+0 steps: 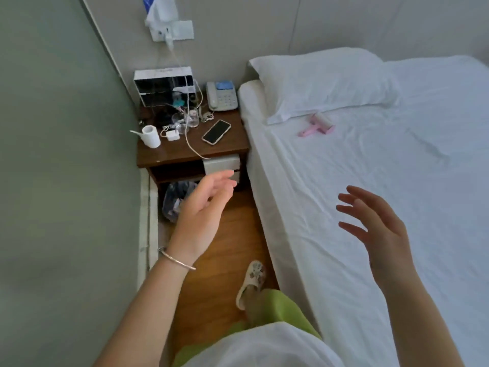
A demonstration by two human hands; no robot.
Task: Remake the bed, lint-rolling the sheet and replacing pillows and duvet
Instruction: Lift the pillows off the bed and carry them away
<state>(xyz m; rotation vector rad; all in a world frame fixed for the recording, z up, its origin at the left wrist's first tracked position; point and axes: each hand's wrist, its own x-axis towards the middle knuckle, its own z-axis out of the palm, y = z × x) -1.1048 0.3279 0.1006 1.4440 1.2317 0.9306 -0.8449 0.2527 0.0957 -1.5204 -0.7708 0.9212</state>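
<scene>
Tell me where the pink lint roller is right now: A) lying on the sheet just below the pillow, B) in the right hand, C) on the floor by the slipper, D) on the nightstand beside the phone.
A: the lint roller lies on the white sheet just in front of the pillow, while the left hand and right hand are both open and hold nothing.

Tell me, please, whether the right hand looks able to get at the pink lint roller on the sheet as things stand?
Probably yes: the right hand is open and empty above the sheet, and only bare sheet lies between it and the lint roller beside the pillow.
</scene>
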